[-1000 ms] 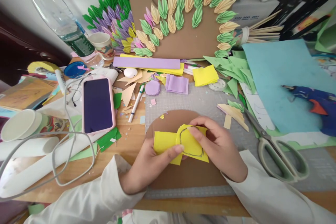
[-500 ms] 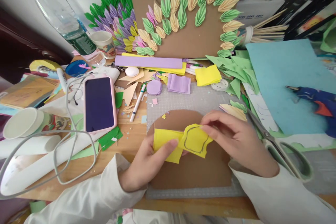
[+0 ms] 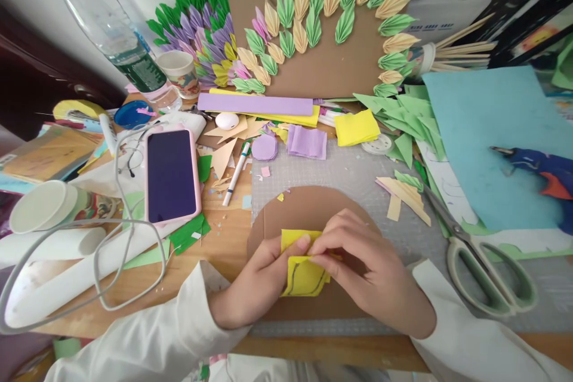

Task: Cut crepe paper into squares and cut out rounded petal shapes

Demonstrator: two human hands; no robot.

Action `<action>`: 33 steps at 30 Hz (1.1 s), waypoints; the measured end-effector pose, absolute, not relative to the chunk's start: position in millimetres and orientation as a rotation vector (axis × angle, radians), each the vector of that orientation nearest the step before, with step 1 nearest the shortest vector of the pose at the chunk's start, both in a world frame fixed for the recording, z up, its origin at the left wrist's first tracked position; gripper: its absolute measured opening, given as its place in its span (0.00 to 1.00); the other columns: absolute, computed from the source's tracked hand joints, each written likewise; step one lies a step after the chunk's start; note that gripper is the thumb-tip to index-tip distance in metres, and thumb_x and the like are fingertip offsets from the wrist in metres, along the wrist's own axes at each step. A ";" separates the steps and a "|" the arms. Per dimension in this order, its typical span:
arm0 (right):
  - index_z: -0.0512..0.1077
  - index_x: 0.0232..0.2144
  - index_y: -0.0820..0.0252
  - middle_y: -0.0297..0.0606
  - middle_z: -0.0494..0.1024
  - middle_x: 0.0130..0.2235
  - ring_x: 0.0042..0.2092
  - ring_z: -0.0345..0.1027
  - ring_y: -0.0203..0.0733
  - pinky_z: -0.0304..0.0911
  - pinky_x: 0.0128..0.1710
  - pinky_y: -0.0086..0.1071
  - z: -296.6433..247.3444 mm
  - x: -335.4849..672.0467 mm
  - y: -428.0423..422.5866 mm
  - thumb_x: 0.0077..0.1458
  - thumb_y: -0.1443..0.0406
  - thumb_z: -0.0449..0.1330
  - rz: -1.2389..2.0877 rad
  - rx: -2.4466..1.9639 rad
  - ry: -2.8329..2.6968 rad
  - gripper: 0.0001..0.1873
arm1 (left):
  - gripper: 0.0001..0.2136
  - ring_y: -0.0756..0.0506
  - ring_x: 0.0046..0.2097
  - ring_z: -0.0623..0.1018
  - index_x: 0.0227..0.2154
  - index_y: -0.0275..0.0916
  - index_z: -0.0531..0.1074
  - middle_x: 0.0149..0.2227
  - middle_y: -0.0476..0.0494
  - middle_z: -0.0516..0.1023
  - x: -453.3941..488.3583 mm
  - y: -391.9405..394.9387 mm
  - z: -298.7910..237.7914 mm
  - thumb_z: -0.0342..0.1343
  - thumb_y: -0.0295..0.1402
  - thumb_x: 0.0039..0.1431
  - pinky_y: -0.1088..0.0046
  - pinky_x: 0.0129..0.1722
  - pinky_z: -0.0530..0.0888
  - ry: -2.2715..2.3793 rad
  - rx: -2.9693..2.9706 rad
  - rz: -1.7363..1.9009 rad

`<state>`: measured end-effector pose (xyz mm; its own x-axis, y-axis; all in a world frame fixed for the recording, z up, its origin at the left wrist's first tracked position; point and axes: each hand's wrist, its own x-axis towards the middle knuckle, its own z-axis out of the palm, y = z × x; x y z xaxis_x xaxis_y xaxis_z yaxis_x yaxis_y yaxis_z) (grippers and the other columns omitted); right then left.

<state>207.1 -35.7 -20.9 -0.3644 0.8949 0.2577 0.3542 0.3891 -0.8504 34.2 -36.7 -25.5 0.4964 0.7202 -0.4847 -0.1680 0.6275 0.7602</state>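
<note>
Above a round-topped brown cardboard piece (image 3: 277, 209), my left hand (image 3: 257, 277) grips yellow crepe paper (image 3: 301, 239), its thumb pressed on top. My right hand (image 3: 369, 268) pinches a smaller yellow crepe paper piece (image 3: 307, 277) that has a dark curved line drawn on it. This marked piece lies over the lower part of the other paper, in front of it. Fingertips of both hands almost meet at its upper edge. Just right of my right hand rest scissors (image 3: 470, 245) with pale green handles, untouched.
A grey cutting mat (image 3: 313, 173) lies under the cardboard. Behind it are folded yellow paper (image 3: 357, 128), purple paper (image 3: 307, 141) and a leaf-covered cardboard panel (image 3: 331, 71). At left are a phone (image 3: 172, 176), looped cable (image 3: 96, 262) and paper cup (image 3: 42, 206); at right, a glue gun (image 3: 532, 164).
My right hand has moved left and down, bringing the marked yellow piece from beside the other paper to over its front. The left hand has shifted slightly right.
</note>
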 end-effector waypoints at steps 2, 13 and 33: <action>0.70 0.33 0.56 0.33 0.71 0.29 0.33 0.63 0.38 0.60 0.34 0.35 -21.5 208.5 -35.0 0.60 0.71 0.58 0.892 -1.069 -1.908 0.06 | 0.19 0.51 0.28 0.67 0.28 0.36 0.74 0.26 0.49 0.71 33.3 -36.7 -27.3 0.59 0.50 0.55 0.75 0.31 0.66 0.846 0.669 0.587; 0.69 0.32 0.57 0.33 0.71 0.29 0.34 0.63 0.39 0.61 0.35 0.36 -21.7 213.0 -34.8 0.61 0.72 0.57 0.826 -1.070 -1.988 0.06 | 0.20 0.48 0.32 0.72 0.30 0.36 0.78 0.28 0.46 0.75 26.9 -37.3 -36.7 0.55 0.51 0.57 0.74 0.33 0.69 0.896 0.582 0.555; 0.69 0.36 0.56 0.37 0.72 0.35 0.39 0.65 0.42 0.63 0.39 0.39 -26.8 210.4 -38.1 0.60 0.72 0.57 0.657 -1.163 -2.026 0.06 | 0.06 0.50 0.32 0.71 0.33 0.37 0.73 0.30 0.48 0.74 30.2 -33.4 -28.5 0.54 0.34 0.61 0.75 0.34 0.70 0.856 1.066 0.499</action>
<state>210.4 -38.1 -26.8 -0.3517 0.8799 0.3195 0.5250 0.4680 -0.7109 30.2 -33.4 -28.5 0.5902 0.7215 -0.3622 0.0408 0.4214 0.9060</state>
